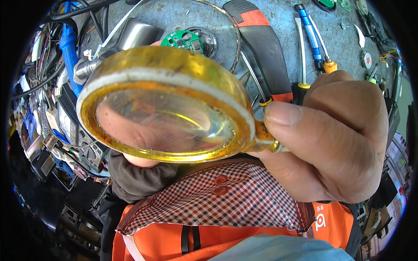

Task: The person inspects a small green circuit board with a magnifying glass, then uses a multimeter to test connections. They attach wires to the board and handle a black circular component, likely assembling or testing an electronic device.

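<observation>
My right hand (pixel 331 139) grips the short handle of a magnifying glass (pixel 174 65) between thumb and fingers. Its thick round gold-yellow rim is tilted and close to the camera. Behind the lens is my left hand (pixel 140 161), blurred through the glass, with a sliver of skin below the rim. Its fingers are mostly hidden. Just beyond the rim, a round green circuit board (pixel 180 40) shows beside a bit of fingertip; whether my left hand holds it is hidden. Next to the board are a dark round part (pixel 208 41) and a silver metal cylinder (pixel 138 34).
On the blue-grey bench (pixel 278 11) lie a black-and-red handled tool (pixel 263 48), screwdrivers (pixel 302 56) and a blue pen-like tool (pixel 310 37). Cables, a blue cord (pixel 68 45) and cluttered parts crowd the left. A small round part (pixel 365 60) sits at right.
</observation>
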Action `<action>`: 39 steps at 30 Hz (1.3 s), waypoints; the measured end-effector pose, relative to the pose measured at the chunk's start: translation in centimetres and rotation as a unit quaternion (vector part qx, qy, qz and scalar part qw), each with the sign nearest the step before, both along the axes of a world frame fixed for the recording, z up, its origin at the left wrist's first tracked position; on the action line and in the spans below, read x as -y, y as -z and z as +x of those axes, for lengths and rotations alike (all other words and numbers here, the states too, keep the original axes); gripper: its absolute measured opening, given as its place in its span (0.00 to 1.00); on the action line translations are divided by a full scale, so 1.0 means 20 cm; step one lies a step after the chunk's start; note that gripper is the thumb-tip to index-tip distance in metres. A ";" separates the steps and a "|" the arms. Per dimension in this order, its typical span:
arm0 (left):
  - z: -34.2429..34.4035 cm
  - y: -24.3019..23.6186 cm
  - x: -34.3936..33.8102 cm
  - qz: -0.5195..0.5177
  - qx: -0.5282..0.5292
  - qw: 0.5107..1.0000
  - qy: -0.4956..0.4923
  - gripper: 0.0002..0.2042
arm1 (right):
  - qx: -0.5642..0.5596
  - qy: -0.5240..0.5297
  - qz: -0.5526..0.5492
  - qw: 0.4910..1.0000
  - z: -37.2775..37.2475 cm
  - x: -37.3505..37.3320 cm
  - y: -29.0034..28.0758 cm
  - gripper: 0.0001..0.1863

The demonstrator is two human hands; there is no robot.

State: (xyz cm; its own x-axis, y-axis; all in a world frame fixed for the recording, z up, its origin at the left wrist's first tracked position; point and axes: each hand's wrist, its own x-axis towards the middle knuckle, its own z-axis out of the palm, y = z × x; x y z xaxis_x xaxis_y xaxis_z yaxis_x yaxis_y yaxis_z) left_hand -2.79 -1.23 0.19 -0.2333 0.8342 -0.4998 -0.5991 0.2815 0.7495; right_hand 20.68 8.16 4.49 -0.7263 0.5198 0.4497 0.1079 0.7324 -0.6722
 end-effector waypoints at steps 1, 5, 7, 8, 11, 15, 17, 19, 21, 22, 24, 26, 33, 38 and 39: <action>0.00 0.00 0.00 -0.001 0.002 1.000 -0.001 0.17 | 0.001 -0.001 0.000 1.000 0.00 0.00 0.00 0.30; 0.00 0.01 -0.01 -0.009 0.018 1.000 -0.009 0.17 | 0.003 -0.001 -0.009 1.000 0.00 0.00 -0.01 0.31; -0.01 0.02 -0.03 -0.019 0.041 0.999 -0.016 0.17 | -0.001 0.002 -0.008 1.000 0.00 0.00 -0.01 0.31; -0.02 0.03 -0.04 -0.025 0.054 0.998 -0.022 0.17 | -0.004 0.002 -0.007 1.000 -0.01 0.00 0.00 0.31; -0.02 0.04 -0.06 -0.041 0.082 0.995 -0.035 0.17 | 0.000 -0.001 -0.010 1.000 -0.01 0.00 -0.01 0.31; -0.02 0.04 -0.06 -0.050 0.098 0.993 -0.043 0.18 | 0.014 -0.003 -0.016 1.000 0.00 0.00 -0.02 0.31; -0.02 0.04 -0.06 -0.055 0.107 0.992 -0.046 0.18 | 0.022 -0.003 -0.019 1.000 0.01 0.00 -0.02 0.31; -0.02 0.04 -0.06 -0.057 0.106 0.992 -0.047 0.18 | 0.028 -0.004 -0.022 0.999 0.01 0.00 -0.03 0.31; -0.02 0.04 -0.06 -0.057 0.093 0.993 -0.044 0.18 | 0.030 -0.004 -0.023 0.999 0.01 0.00 -0.03 0.32; -0.03 0.05 -0.05 -0.061 0.080 0.994 -0.038 0.18 | 0.029 -0.004 -0.024 0.999 0.01 0.00 -0.03 0.32; -0.03 0.05 -0.05 -0.055 0.068 0.996 -0.032 0.18 | 0.023 -0.002 -0.022 0.999 0.01 0.00 -0.03 0.31; -0.03 0.04 -0.04 -0.042 0.054 0.997 -0.025 0.18 | 0.018 0.001 -0.018 1.000 0.00 0.01 -0.02 0.31; -0.01 0.01 0.01 -0.005 0.001 1.000 0.003 0.18 | 0.010 0.008 -0.018 1.000 -0.01 0.01 -0.02 0.30; 0.00 0.00 0.01 0.003 -0.011 1.000 0.006 0.19 | 0.011 0.001 -0.022 1.000 0.00 0.01 -0.02 0.30; 0.00 0.01 0.01 0.006 -0.011 1.000 0.006 0.19 | 0.014 0.000 -0.025 1.000 0.00 0.01 -0.02 0.30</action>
State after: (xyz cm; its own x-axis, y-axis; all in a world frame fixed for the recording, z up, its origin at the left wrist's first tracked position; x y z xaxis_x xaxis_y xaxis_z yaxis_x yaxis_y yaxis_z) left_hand -2.81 -1.45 0.08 -0.2343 0.8423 -0.4854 -0.5797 0.2798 0.7653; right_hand 20.68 8.04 4.91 -0.7390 0.5402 0.4026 0.1269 0.6985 -0.7043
